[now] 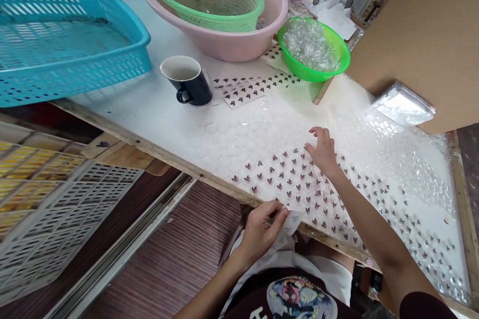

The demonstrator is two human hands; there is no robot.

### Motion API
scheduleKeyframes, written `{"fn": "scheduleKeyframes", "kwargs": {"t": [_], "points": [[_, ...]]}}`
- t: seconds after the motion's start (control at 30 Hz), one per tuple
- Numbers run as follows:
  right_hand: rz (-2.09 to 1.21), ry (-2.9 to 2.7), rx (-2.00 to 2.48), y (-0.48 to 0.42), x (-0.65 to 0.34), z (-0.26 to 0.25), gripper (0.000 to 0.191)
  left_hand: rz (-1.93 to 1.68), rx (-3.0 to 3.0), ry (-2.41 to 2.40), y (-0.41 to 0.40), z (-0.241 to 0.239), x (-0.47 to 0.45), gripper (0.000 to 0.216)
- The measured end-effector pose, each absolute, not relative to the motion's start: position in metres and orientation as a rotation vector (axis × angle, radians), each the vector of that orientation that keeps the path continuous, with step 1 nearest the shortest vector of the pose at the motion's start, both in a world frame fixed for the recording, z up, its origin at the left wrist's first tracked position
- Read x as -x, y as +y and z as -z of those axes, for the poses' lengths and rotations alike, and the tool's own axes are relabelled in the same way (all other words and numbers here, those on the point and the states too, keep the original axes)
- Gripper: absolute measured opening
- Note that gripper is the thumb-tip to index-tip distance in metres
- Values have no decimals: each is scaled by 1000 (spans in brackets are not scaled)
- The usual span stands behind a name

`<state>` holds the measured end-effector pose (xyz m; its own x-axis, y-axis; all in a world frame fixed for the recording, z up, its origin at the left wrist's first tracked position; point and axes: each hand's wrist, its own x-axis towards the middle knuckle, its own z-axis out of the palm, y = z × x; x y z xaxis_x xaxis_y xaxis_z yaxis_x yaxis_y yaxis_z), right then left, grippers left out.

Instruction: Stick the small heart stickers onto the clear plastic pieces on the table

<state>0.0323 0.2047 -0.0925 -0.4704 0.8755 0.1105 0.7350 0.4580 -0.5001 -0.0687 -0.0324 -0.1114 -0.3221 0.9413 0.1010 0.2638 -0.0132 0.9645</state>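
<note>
Clear plastic caps (299, 179) cover the counter (164, 109) at twelve o'clock, where my right hand (322, 152) rests on them, fingers spread and empty. My left hand (262, 227) pinches a sticker sheet (294, 220) at six o'clock. A careless sweep could, I judge, scatter the loose rows.

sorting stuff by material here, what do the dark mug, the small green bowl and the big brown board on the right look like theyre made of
The dark navy mug looks like glazed ceramic: glossy sheen, white inside. The small bright green bowl seems thin plastic, slightly translucent at the rim. The big brown board looks like matte cardboard or fibreboard; which one is unclear.
</note>
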Motion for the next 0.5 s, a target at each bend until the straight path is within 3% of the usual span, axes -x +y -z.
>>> {"fn": "scheduleKeyframes", "kwargs": {"t": [0.1, 0.27, 0.5], "points": [[-745, -2260, 1365, 208, -31, 88, 14, -1355, -1278, 1643, -33, 112, 69, 26], [-1178, -2110, 1362, 216, -23, 90, 14, -1349, -1296, 1670, -33, 114, 69, 26], [-1180, -2177, 1404, 217, -16, 97, 8, -1372, -1330, 1664, -32, 114, 69, 24]]}}
